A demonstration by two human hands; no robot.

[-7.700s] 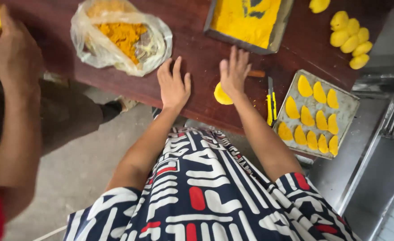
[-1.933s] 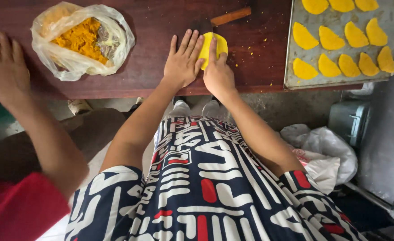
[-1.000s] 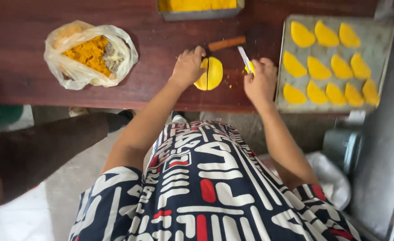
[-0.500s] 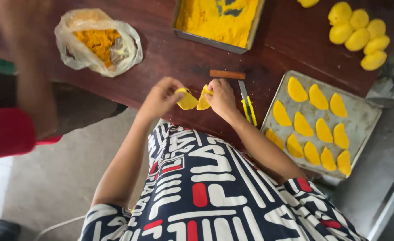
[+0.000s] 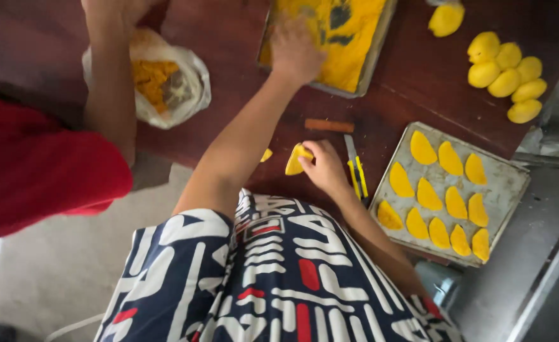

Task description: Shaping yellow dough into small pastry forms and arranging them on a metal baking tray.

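Step in hand: filling folded yellow dough piece [image 5: 297,159]. Right hand [image 5: 324,166] grasps it at desk [image 5: 229,38] edge, 6 o'clock of rectangular metal tray of yellow-orange filling [image 5: 355,38]. Left hand [image 5: 295,54] reaches into tray, fingers bent; grip I cannot tell. Next move, I judge: bring filling to dough, press edges. Half second earlier both hands were on dough; now left one is at tray. Yellow-handled knife [image 5: 355,172] at 3 o'clock of right hand.

Left hand [image 5: 295,50] stretched far forward, palm down; right hand [image 5: 324,166] curled in a pinching grip.
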